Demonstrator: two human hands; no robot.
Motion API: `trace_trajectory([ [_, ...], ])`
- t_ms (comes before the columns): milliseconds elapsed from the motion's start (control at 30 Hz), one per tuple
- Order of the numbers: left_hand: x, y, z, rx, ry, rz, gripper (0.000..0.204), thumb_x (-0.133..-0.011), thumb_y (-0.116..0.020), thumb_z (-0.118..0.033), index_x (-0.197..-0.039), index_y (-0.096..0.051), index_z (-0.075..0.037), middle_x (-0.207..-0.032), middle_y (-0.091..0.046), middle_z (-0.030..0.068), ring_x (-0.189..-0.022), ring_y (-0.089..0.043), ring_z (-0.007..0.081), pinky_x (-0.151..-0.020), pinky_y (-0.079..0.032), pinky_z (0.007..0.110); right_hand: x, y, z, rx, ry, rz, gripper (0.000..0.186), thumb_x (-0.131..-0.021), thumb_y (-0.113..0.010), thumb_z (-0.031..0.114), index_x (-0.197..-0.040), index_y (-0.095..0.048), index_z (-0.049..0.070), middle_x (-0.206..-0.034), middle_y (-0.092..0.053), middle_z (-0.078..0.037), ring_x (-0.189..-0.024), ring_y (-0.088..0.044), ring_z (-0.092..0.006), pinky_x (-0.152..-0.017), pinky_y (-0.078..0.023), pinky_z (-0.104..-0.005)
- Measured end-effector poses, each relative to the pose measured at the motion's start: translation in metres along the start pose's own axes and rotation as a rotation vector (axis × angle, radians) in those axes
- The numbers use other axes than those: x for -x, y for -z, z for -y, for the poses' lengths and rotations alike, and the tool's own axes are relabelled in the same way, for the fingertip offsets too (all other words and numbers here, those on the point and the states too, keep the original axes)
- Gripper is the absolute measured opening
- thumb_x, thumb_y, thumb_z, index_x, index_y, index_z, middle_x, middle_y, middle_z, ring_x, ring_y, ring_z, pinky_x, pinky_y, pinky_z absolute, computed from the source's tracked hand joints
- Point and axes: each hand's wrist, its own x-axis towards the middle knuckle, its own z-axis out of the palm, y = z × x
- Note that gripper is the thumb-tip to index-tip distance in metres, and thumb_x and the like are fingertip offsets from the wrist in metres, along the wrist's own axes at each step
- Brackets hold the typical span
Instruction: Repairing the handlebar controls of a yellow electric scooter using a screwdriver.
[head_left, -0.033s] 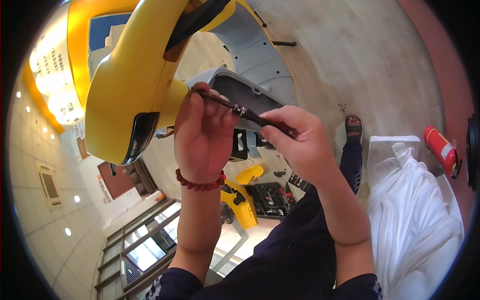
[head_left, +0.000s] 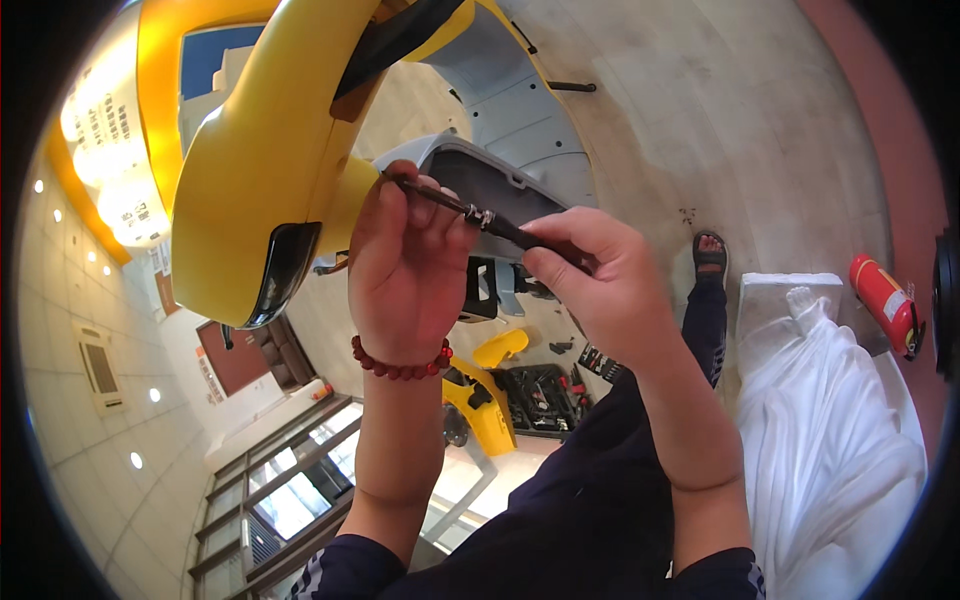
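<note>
From the head, one wide fisheye view faces downward, near the forearms (head_left: 401, 440), with the floor (head_left: 690, 130) farther off.

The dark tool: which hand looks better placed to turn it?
Probably the person's right hand: its grip is on the thick handle, while the left hand pinches the thin end with its fingertips.

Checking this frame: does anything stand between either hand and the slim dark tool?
Nothing visible does. The right hand holds one end of the slim dark tool, the left hand pinches the other; the grey compartment appears behind, not between.
</note>
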Motion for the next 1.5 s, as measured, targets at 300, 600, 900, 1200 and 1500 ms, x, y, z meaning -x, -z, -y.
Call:
trace_trajectory([
  [300, -0.003, -0.008, 0.004, 0.082, -0.031, -0.005, 0.019, -0.094, -0.044, -0.02, -0.106, -0.049, -0.006, -0.082, -0.049, 0.001, -0.077, -0.047, 0.0119, -0.074, -0.042, 0.029, -0.008, 0.006, 0.005, 0.094, 0.014, 0.08, 0.017, -0.079, -0.062, -0.002, -0.096, -0.06, -0.002, -0.08, -0.055, -0.001, -0.074, -0.053, -0.0047, -0.065, -0.043, -0.0186],
  [600, -0.035, -0.033, 0.022, -0.151, -0.034, -0.033, 0.021, -0.091, -0.05, -0.011, -0.107, -0.049, 0.003, -0.071, -0.049, 0.0002, -0.07, -0.047, 0.0097, -0.072, -0.041, 0.025, -0.02, 0.028, 0.001, -0.084, -0.126, -0.064, 0.014, -0.079, -0.064, 0.003, -0.093, -0.063, 0.0, -0.077, -0.058, -0.001, -0.069, -0.051, -0.006, -0.062, -0.041, -0.021],
  [900, -0.065, -0.052, 0.02, -0.129, -0.085, -0.052, 0.016, -0.09, -0.05, -0.008, -0.104, -0.051, -0.001, -0.072, -0.047, -0.0004, -0.066, -0.045, 0.0087, -0.069, -0.041, 0.027, -0.06, 0.044, 0.022, 0.008, -0.087, -0.062, 0.014, -0.078, -0.064, 0.002, -0.092, -0.063, 0.0, -0.076, -0.058, -0.002, -0.068, -0.051, -0.0068, -0.062, -0.041, -0.021],
  [1200, -0.067, -0.047, 0.028, -0.207, -0.208, -0.149, 0.018, -0.091, -0.05, -0.011, -0.106, -0.051, -0.002, -0.066, -0.046, -0.0025, -0.064, -0.043, 0.0072, -0.068, -0.04, 0.028, -0.079, 0.054, 0.008, 0.047, 0.059, 0.096, 0.018, -0.075, -0.062, -0.006, -0.092, -0.063, -0.001, -0.083, -0.057, -0.005, -0.076, -0.053, -0.0102, -0.067, -0.041, -0.0213],
  [1500, -0.069, -0.032, 0.019, -0.189, -0.247, -0.024, 0.022, -0.092, -0.048, -0.02, -0.11, -0.05, -0.006, -0.075, -0.045, -0.0031, -0.068, -0.042, 0.0079, -0.073, -0.041, 0.029, -0.098, 0.044, -0.008, -0.055, 0.2, 0.158, 0.017, -0.075, -0.062, -0.005, -0.092, -0.063, -0.002, -0.077, -0.055, -0.005, -0.07, -0.051, -0.0103, -0.062, -0.04, -0.0217],
])
